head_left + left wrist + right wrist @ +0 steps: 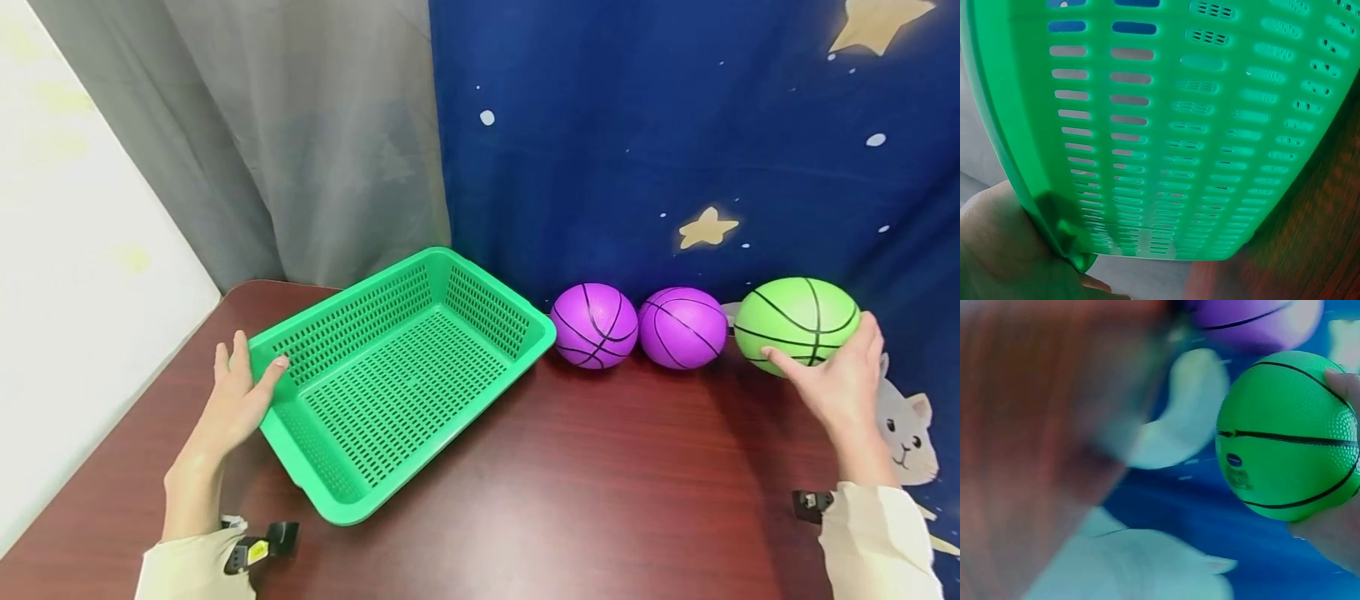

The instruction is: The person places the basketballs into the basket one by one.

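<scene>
A green ball with black lines is held by my right hand, thumb on its near side and fingers round its right side. In the right wrist view the green ball lies between thumb and fingers. My left hand grips the left end of a green perforated basket, thumb over the rim and fingers outside. The left wrist view shows the basket's slotted wall close up, with part of the left hand at its rim. Nothing lies in the basket.
Two purple balls sit side by side at the table's back edge, between basket and green ball. The brown table meets a grey curtain and a blue curtain with stars. A white surface lies at the left.
</scene>
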The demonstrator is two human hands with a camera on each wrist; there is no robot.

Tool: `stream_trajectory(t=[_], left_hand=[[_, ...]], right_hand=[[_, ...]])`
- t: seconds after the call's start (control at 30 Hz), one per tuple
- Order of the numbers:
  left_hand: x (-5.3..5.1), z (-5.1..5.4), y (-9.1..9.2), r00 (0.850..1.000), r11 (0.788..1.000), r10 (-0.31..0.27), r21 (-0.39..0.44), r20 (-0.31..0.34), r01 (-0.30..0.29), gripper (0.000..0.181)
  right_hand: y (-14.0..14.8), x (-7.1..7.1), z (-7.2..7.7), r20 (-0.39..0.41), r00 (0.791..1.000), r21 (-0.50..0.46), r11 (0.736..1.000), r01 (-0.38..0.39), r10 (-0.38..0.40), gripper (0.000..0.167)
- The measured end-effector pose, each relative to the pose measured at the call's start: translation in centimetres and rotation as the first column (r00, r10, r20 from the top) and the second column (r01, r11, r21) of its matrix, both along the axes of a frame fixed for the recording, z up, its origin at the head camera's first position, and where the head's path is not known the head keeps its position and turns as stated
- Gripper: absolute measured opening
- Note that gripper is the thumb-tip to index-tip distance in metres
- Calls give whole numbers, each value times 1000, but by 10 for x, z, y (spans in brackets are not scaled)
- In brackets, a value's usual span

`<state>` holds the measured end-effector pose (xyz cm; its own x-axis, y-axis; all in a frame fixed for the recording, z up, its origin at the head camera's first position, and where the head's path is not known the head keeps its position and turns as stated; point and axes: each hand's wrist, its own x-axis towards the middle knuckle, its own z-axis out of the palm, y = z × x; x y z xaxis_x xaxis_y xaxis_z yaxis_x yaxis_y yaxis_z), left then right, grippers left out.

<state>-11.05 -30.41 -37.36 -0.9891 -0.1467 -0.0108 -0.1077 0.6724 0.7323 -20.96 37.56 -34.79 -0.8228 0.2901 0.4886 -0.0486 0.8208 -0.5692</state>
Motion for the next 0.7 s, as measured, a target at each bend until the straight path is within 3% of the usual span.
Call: stream_trajectory(t=[0.23, 0.37, 0.53, 0.7], left_hand=[[-1, -1, 1, 1000, 1000, -9, -13, -23, 9, 82], [-2, -1, 1, 1000, 1000, -12, -15, -25, 12, 82], [-1, -1, 0, 1000, 1000, -9, -24, -25, 8, 82], [-2, 1, 0, 1000, 999, -16, -28, -18, 15, 83]], right_hand=[[-38, 22, 39, -48, 999, -24, 999, -24, 23, 102], [-65, 32, 57, -98, 992, -51, 995, -88, 83, 99], [-102, 40, 74, -161, 955, -45, 965, -258, 248, 101], [-138, 40, 81, -133, 909, -45, 913, -405, 396, 108]])
